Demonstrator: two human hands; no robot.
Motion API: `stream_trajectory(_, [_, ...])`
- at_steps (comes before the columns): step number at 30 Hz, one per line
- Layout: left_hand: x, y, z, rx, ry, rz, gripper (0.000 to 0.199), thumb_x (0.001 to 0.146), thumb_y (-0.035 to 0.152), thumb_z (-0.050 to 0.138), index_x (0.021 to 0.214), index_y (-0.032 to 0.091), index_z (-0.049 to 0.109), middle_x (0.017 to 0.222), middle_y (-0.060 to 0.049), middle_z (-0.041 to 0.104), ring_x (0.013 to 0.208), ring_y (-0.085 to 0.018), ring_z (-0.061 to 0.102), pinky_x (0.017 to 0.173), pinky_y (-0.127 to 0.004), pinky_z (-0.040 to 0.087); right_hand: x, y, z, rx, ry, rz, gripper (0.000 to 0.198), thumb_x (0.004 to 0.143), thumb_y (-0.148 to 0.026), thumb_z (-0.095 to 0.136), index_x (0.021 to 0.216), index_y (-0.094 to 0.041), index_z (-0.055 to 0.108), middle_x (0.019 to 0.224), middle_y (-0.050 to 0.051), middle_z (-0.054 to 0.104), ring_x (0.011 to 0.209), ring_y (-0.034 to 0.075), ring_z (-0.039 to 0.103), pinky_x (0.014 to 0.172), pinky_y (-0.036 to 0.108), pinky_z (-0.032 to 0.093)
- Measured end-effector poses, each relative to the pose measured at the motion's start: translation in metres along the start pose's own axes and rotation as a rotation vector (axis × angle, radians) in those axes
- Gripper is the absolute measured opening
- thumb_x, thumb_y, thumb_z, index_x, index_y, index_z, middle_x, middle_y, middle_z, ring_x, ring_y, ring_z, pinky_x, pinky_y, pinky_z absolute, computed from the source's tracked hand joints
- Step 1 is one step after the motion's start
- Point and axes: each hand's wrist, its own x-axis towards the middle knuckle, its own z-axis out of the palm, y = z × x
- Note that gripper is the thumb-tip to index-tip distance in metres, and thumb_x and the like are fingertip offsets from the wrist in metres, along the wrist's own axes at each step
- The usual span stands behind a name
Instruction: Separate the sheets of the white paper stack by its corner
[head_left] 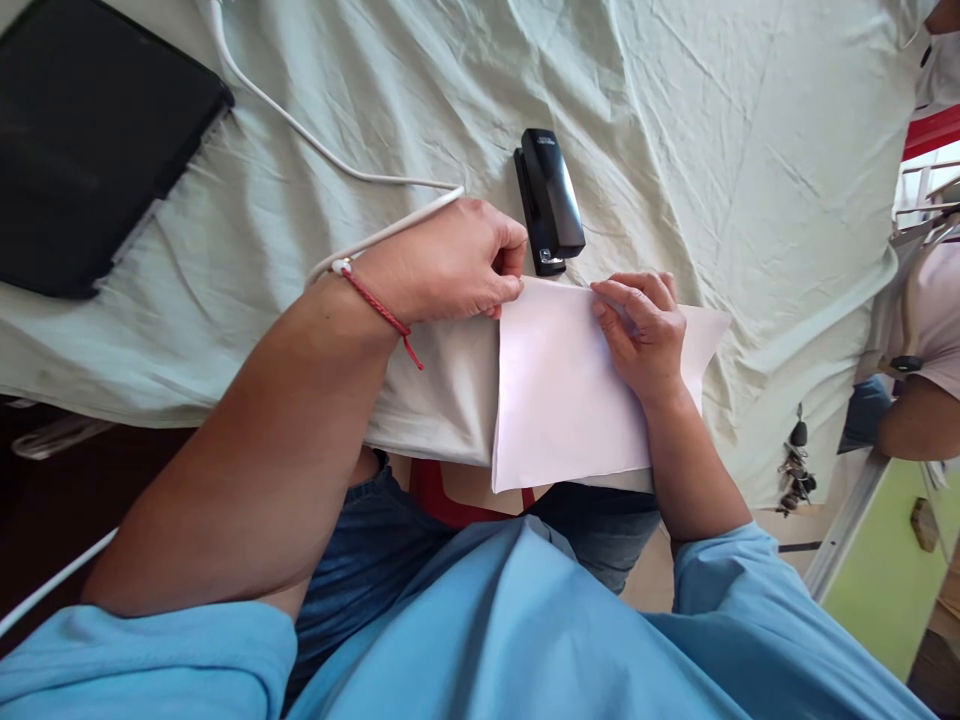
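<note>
Head view: white paper (pixel 570 400) at near edge of cloth-covered worktop (pixel 787 200), with near-left corner overhanging. Single sheet or folded: cannot tell from this angle. Held at far-left corner by left hand (pixel 466 265), with fingers drawn together and thumb pressed to index finger. Gripped also along far edge by right hand (pixel 646 325), with fingers curled in and thumb against the margin. Just beyond paper, between both hands: black stapler (pixel 553 190), with near end close to far edge. White cable (pixel 360 177) across cloth toward left wrist; red cord bracelet (pixel 379 305) around same wrist. Far left: flat black object (pixel 97 140), well apart from paper.
</note>
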Motion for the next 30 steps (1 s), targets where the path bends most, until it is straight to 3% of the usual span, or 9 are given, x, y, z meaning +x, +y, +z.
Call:
stream_trajectory(5, [-0.0007,-0.0016,0.0006,0.003,-0.004,0.055,0.012,0.082,0.027,0.066,0.084,0.02,0.076,0.073,-0.001,0.073,0.076,-0.019,0.07,0.077,-0.03,0.047,-0.0001,0.0023,0.0005,0.004,-0.008,-0.041,0.027,0.118,-0.037,0.069,0.137,-0.027,0.086,0.124,0.008,0.081,0.114,0.02,0.074,0.108,0.044,0.064])
stream_trajectory(11, [-0.0033,-0.0007,-0.0013,-0.017,0.009,0.133,0.015,0.086,0.032,0.068,0.082,0.02,0.076,0.08,-0.003,0.075,0.084,-0.02,0.07,0.079,-0.032,0.046,0.0012,0.0014,-0.0005,0.039,0.009,-0.055,0.022,0.117,-0.033,0.07,0.13,-0.026,0.086,0.123,0.008,0.082,0.113,0.021,0.074,0.107,0.045,0.064])
stream_trajectory(20, [-0.0037,0.0006,-0.0031,0.01,0.007,0.069,0.019,0.087,0.035,0.071,0.088,0.019,0.081,0.085,-0.004,0.078,0.089,-0.023,0.074,0.084,-0.034,0.049,0.0025,0.0004,0.0,0.037,0.008,-0.041,0.019,0.116,-0.036,0.071,0.113,-0.026,0.088,0.113,0.006,0.081,0.108,0.02,0.073,0.103,0.045,0.065])
stream_trajectory(30, [-0.0035,0.0057,-0.0041,0.028,0.014,0.02,0.018,0.089,0.034,0.07,0.089,0.02,0.081,0.079,-0.003,0.077,0.078,-0.02,0.07,0.079,-0.033,0.048,0.0012,0.0027,-0.0013,0.073,-0.006,-0.019,0.02,0.118,-0.037,0.069,0.121,-0.027,0.087,0.116,0.006,0.08,0.11,0.021,0.071,0.105,0.046,0.063])
